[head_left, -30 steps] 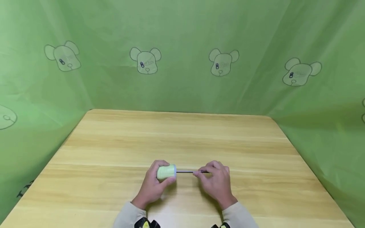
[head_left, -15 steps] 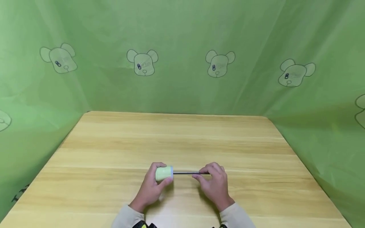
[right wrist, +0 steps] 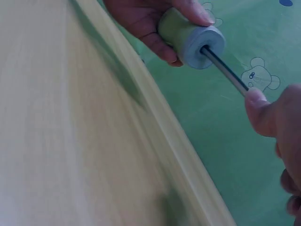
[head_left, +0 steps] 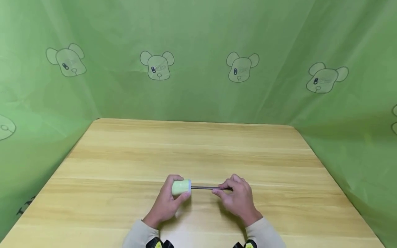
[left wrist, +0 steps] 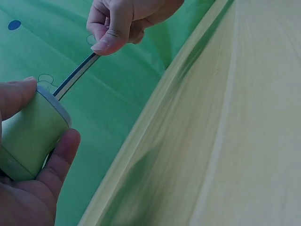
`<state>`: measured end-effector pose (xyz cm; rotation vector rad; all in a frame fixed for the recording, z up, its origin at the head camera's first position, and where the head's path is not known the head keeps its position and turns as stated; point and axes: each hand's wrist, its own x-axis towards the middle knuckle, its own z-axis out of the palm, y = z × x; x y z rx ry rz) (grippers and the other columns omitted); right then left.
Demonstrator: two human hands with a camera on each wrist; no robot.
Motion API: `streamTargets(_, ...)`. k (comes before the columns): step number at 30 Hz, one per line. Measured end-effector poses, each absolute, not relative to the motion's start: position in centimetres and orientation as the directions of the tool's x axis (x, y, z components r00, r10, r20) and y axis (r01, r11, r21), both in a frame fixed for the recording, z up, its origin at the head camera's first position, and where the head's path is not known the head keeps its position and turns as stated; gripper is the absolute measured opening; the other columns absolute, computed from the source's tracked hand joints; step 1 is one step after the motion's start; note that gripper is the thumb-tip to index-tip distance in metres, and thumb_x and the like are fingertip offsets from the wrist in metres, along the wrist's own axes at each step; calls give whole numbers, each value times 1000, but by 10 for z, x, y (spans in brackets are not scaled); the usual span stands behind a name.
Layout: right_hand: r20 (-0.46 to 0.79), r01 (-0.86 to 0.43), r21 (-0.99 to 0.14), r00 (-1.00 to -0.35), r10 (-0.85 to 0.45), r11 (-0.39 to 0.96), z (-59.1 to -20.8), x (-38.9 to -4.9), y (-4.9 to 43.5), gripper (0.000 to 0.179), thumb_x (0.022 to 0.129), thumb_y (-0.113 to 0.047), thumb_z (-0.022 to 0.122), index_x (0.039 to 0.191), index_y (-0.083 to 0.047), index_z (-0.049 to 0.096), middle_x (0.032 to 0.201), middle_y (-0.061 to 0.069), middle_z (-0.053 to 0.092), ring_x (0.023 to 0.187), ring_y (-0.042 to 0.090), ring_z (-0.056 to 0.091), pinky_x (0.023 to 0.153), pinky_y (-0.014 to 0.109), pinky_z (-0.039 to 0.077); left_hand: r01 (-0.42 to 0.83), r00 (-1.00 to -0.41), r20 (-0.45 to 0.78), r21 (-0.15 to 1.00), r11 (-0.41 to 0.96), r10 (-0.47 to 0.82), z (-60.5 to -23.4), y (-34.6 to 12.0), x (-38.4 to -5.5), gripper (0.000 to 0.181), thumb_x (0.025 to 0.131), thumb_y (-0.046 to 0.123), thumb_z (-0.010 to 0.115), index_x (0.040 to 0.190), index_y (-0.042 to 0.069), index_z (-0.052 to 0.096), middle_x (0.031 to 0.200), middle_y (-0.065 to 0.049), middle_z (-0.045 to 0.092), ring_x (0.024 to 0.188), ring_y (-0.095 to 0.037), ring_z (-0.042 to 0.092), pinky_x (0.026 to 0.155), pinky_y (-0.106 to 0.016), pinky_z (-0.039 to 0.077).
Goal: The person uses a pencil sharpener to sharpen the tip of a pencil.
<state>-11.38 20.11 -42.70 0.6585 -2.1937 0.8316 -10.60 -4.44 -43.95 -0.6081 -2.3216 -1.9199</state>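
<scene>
A light green cylinder [head_left: 181, 187] with a pale blue-grey end cap lies sideways in my left hand [head_left: 164, 205], gripped between thumb and fingers. From a hole in the cap's face [right wrist: 193, 52] sticks a thin, shiny, dark metal rod [head_left: 201, 187], pointing right. My right hand [head_left: 239, 198] pinches this rod toward its outer end between thumb and fingertips, a short way from the cap. In the left wrist view the rod [left wrist: 75, 76] looks straight, with a bright stripe along it. Both hands are held above the table, and the part of the rod inside the cylinder is hidden.
A wood-grain table [head_left: 198, 148] spreads out under and beyond the hands. Green cloth [head_left: 198, 100] printed with mouse-like heads hangs behind it and at both sides. Light sleeves [head_left: 141, 234] and black wrist mounts [head_left: 159, 244] show at the bottom.
The right hand has moved slightly right, away from the cylinder, and a little more of the rod shows outside the cap. The left hand keeps its grip; the whole view shifts slightly.
</scene>
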Motion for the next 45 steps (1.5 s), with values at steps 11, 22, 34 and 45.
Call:
streamTargets(11,435,-394,-596,-891,-131,700,-414,-108,201,20,69,-15,88,64,-15,69,63,-8,54,56,7,48,52,23,41,408,-898,357,895,181,257,-441,-40,-105,36,85,8,72,113,6,50,101,-8,51,80,-19,49,63,-26,49)
streamTargets(22,797,-610,-333,-590,-131,719,-431,-112,195,35,50,-10,95,75,-6,70,73,1,54,64,15,50,58,28,42,374,-913,335,914,154,232,-437,-43,-106,38,85,6,72,115,3,49,94,-9,51,77,-20,49,60,-25,49)
streamTargets(34,817,-692,-253,-527,-233,676,-429,-115,200,30,50,-19,93,68,-9,71,61,-6,49,51,1,36,42,12,29,393,-901,355,912,121,249,-437,-46,-104,37,85,4,70,115,1,48,97,-11,51,79,-21,49,62,-25,49)
streamTargets(45,377,-459,-557,-882,-281,692,-414,-108,210,22,74,-18,85,64,-22,66,64,-16,49,56,3,43,48,20,40,444,-868,377,881,164,323,-439,-43,-104,36,87,9,70,115,4,48,101,-8,51,82,-19,49,67,-27,49)
